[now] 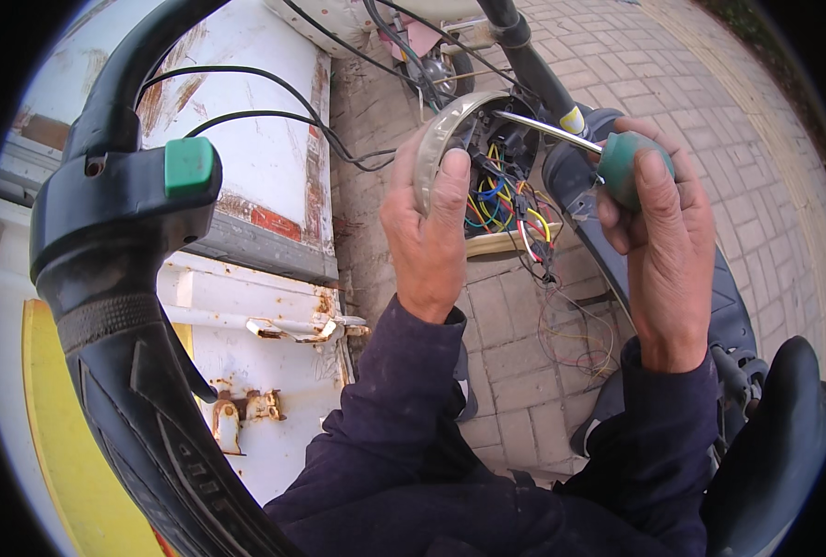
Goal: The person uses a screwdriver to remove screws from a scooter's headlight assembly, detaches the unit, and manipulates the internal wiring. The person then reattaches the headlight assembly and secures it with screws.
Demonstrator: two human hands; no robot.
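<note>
My left hand (429,232) is closed around the rim of a round, pale-edged headlight (443,125), its thumb lying across the edge. The open side of the headlight faces right. My right hand (665,269) grips the green rounded handle of a screwdriver (626,167), thumb along the handle. From there the metal shaft runs left, its tip end inside the headlight housing. Exactly what the tip touches is too small to make out. A tangle of coloured wires (506,195) with connectors hangs between my hands, with thin loose strands trailing down.
A black handlebar grip (144,399) with a green switch button (188,167) curves up at the left. Beside it stands a white, rust-marked metal body (246,176). Black cables (274,115) cross toward the headlight. Another black grip (775,446) lies at lower right, over brick paving (510,371).
</note>
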